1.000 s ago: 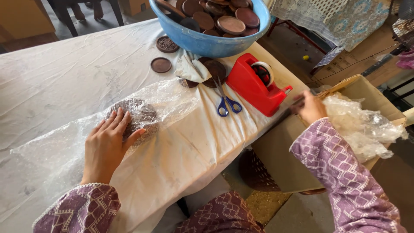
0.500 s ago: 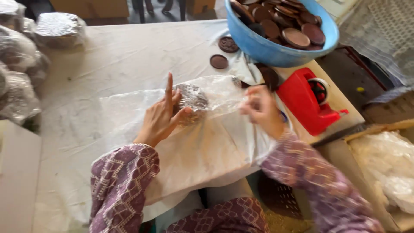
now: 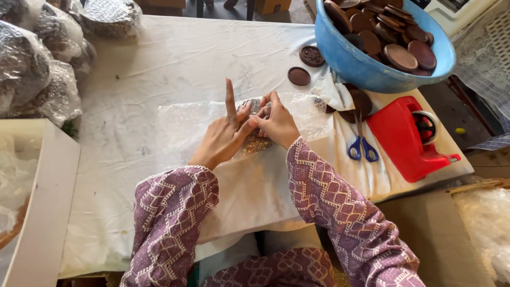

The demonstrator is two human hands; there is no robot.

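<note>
Both hands are meeting at the middle of the white-covered table [image 3: 159, 64], working on a round disc wrapped in clear bubble wrap [image 3: 254, 139]. The left hand [image 3: 223, 135] is lying over the disc's left side with its index finger pointing straight up and the thumb pressing toward the right hand [image 3: 276, 123], whose fingers are curling down onto the disc's top and pinching the wrap there. The sheet of bubble wrap [image 3: 180, 125] is spreading out to the left, with open cloth beyond it. To the right, one pair of blue-handled scissors [image 3: 361, 143] and one red tape dispenser [image 3: 409, 135] are sitting near the table's edge. One blue bowl [image 3: 361, 66] is holding many brown discs, and two loose discs [image 3: 305, 66] are lying just beside it.
</note>
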